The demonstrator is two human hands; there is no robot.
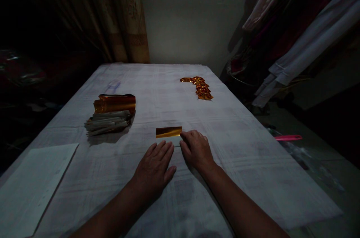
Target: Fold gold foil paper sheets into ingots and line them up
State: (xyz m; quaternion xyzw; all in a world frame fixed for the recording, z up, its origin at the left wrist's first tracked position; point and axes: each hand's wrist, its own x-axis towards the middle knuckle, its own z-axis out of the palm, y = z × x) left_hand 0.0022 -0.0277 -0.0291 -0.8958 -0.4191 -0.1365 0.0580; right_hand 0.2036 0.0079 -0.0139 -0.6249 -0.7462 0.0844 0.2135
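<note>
A sheet of gold foil paper (169, 132) lies in front of me, its far strip shiny gold and its near part pale. My left hand (156, 165) rests flat with fingers stretched out, the fingertips on the near edge of the sheet. The fingers of my right hand (197, 148) are curled, with thumb and forefinger at the sheet's right end. Farther left stands a stack of gold foil paper (116, 104) with grey-white sheets (108, 121) along its near side. Several folded gold foil pieces (203, 90) sit in a curved row at the far right of the table.
A pale checked cloth covers the table (157, 80). A white sheet or board (42, 181) lies at the near left. Clothes (315, 43) hang on the right, and a pink handle (288, 138) shows beyond the right edge. A curtain (123, 17) hangs behind.
</note>
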